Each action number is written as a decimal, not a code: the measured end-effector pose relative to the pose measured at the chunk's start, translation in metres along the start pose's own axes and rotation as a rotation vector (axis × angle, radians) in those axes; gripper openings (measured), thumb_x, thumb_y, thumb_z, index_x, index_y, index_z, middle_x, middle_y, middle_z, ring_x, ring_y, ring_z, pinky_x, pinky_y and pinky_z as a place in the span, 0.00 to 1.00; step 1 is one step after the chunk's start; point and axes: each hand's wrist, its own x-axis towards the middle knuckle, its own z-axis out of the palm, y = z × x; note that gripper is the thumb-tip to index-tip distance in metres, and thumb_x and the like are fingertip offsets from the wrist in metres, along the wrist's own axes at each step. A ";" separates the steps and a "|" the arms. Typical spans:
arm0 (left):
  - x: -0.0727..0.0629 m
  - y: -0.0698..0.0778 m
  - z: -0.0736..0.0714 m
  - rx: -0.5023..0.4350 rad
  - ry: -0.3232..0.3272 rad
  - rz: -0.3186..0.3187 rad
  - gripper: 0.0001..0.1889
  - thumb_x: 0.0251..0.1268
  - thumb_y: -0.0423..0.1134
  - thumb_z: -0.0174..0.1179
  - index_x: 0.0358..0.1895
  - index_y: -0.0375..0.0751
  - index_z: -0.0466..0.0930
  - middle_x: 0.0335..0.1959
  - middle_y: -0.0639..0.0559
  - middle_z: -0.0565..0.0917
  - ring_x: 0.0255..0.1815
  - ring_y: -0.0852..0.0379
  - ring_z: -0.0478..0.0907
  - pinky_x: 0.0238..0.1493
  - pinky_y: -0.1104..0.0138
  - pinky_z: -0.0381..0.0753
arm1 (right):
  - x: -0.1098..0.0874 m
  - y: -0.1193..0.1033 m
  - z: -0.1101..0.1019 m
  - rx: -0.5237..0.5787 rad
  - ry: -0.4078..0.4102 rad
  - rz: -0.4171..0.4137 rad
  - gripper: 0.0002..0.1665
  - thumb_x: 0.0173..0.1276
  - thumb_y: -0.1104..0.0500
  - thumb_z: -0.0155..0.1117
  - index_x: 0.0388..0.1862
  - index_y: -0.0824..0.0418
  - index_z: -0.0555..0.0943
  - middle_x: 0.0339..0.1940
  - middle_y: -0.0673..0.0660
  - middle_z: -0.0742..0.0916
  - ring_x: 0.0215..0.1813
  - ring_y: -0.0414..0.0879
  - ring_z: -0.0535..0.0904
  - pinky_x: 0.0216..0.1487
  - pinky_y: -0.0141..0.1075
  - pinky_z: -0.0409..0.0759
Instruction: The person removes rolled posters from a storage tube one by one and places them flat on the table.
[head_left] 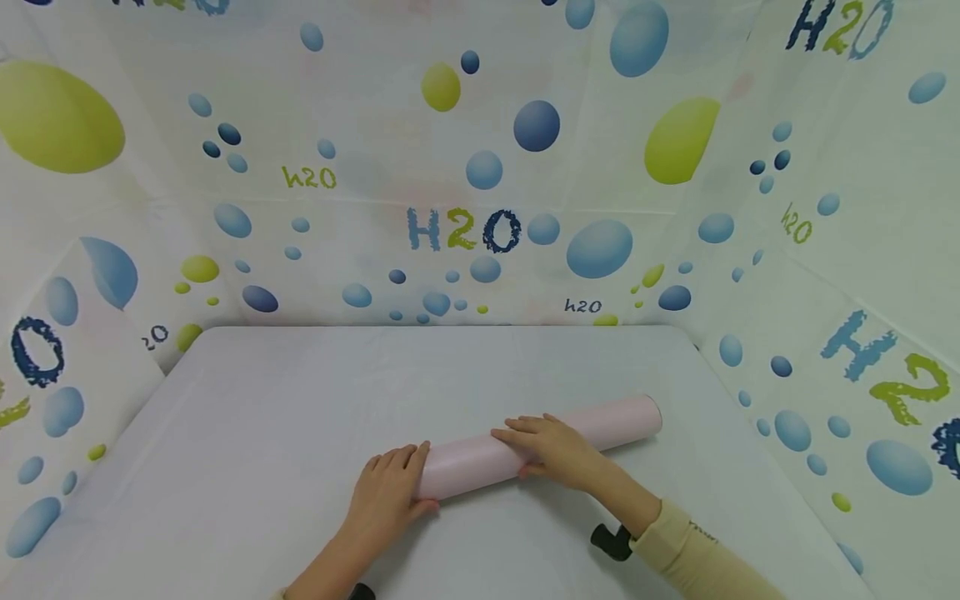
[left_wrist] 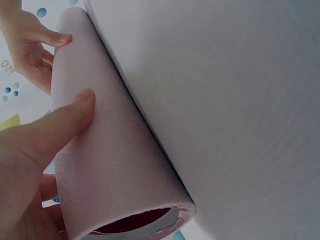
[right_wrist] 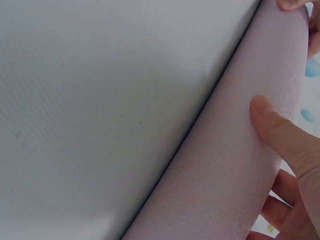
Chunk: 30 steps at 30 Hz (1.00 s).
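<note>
A pale pink roll of smooth, finely creased sheet material [head_left: 468, 467] lies slantwise on the white table, its right end farther from me. My left hand [head_left: 390, 483] grips it at the left end, fingers over the top and thumb on the near side. Around its middle my right hand [head_left: 558, 450] holds it, fingers spread across the top. In the left wrist view, the roll's [left_wrist: 110, 145] near end is hollow, with a dark red inside and a whitish layer. The right wrist view shows the right thumb [right_wrist: 272, 120] pressed on the pink surface.
The white tabletop [head_left: 300, 383] spreads around the roll, with its back edge against a hanging sheet [head_left: 360, 167] printed with bubbles and "H2O". Similar sheets hang at the left and right sides. A black wrist device [head_left: 611, 542] sticks out under the right forearm.
</note>
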 end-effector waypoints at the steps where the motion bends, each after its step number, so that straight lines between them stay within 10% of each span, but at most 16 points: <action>1: 0.000 0.000 0.000 -0.003 -0.005 0.002 0.40 0.33 0.52 0.74 0.53 0.33 0.73 0.44 0.40 0.79 0.44 0.43 0.76 0.44 0.52 0.73 | 0.000 0.000 0.000 0.002 0.001 0.000 0.39 0.52 0.51 0.70 0.64 0.53 0.69 0.59 0.58 0.77 0.61 0.52 0.70 0.57 0.54 0.66; 9: 0.000 -0.005 -0.008 -0.110 -0.094 -0.007 0.36 0.45 0.51 0.69 0.56 0.32 0.72 0.48 0.39 0.78 0.49 0.42 0.75 0.50 0.51 0.71 | -0.001 0.001 0.003 -0.013 0.022 -0.017 0.39 0.51 0.51 0.70 0.64 0.53 0.69 0.59 0.58 0.77 0.61 0.53 0.70 0.57 0.54 0.67; 19: 0.001 -0.027 -0.024 -0.570 -0.211 -0.119 0.22 0.69 0.47 0.49 0.59 0.36 0.71 0.53 0.47 0.78 0.55 0.48 0.73 0.56 0.55 0.69 | -0.002 0.002 0.003 -0.017 0.011 -0.002 0.40 0.52 0.50 0.69 0.65 0.52 0.68 0.60 0.57 0.76 0.62 0.51 0.70 0.58 0.53 0.66; 30: -0.001 -0.057 -0.019 -0.867 -0.270 -0.085 0.26 0.56 0.18 0.39 0.60 0.32 0.69 0.54 0.43 0.77 0.57 0.48 0.72 0.55 0.69 0.70 | -0.004 0.003 0.004 -0.023 0.025 -0.016 0.40 0.52 0.50 0.70 0.65 0.52 0.69 0.60 0.58 0.76 0.61 0.51 0.70 0.58 0.54 0.66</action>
